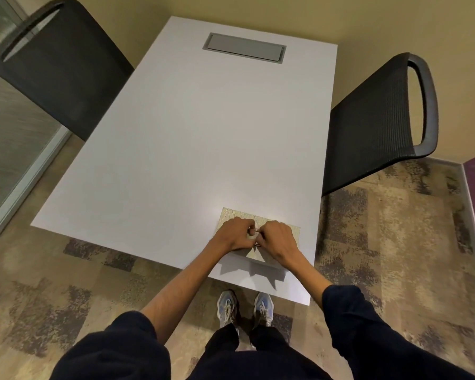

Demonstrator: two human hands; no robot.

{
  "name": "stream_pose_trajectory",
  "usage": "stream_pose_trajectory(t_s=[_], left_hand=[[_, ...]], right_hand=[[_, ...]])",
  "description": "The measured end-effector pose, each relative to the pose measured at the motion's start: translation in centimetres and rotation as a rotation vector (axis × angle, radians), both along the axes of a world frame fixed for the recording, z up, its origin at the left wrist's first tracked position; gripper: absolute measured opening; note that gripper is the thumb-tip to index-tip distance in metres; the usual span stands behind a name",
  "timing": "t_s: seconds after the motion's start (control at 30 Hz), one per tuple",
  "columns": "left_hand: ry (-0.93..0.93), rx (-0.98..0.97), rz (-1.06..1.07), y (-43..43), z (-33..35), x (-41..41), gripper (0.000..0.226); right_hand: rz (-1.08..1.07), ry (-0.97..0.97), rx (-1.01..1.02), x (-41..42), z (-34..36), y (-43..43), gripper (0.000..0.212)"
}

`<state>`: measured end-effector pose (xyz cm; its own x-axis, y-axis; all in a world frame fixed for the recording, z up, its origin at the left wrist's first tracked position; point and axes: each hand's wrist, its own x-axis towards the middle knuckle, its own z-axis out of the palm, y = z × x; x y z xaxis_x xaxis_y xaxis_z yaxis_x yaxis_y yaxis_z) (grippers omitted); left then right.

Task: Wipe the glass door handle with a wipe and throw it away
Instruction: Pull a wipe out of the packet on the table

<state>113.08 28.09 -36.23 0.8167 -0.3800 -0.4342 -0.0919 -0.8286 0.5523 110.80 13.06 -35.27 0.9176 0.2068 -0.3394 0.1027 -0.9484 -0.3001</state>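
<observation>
Both hands meet over a gold patterned packet [258, 231] near the white table's [192, 138] front right edge. The left hand [235, 233] and right hand [276, 238] are curled, knuckles nearly touching, pinching something small between them. Black mesh chairs [376, 127] flank the table.

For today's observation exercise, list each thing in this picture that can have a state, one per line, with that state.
Left hand: closed, gripping something small above the box.
Right hand: closed, touching the left hand.
Box: flat on the table's near edge, under both hands; open or shut cannot be told.
Table: bare apart from the box.
Hatch: shut, flush in the table.
Left chair: empty, pushed against the table.
Right chair: empty, beside the table.
</observation>
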Motion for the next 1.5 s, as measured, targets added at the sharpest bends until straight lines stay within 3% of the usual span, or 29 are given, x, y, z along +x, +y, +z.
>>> stream_pose_trajectory(t_s=[0.37,0.43,0.73,1.1,1.5], left_hand=[[-0.106,-0.056,0.022,0.4,-0.2,-1.0,0.027],[-0.093,-0.07,0.017,0.3,0.0,-1.1,0.024],[0.021,-0.228,0.066,0.0,0.7,-0.8,0.018],[0.094,-0.382,0.222,0.3,1.0,-0.4,0.008],[0.043,-0.175,0.104,-0.2,0.6,-0.6,0.027]], right_hand=[[-0.236,-0.061,0.282,-1.2,-0.6,-1.1,0.014],[-0.241,-0.032,0.31,-1.4,-0.6,-1.2,0.023],[-0.157,-0.01,0.316,-1.4,-0.8,-0.8,0.029],[-0.3,0.017,0.367,-0.9,-0.7,-1.1,0.02],[-0.54,-0.106,0.593,-0.4,-0.2,-1.5,0.008]])
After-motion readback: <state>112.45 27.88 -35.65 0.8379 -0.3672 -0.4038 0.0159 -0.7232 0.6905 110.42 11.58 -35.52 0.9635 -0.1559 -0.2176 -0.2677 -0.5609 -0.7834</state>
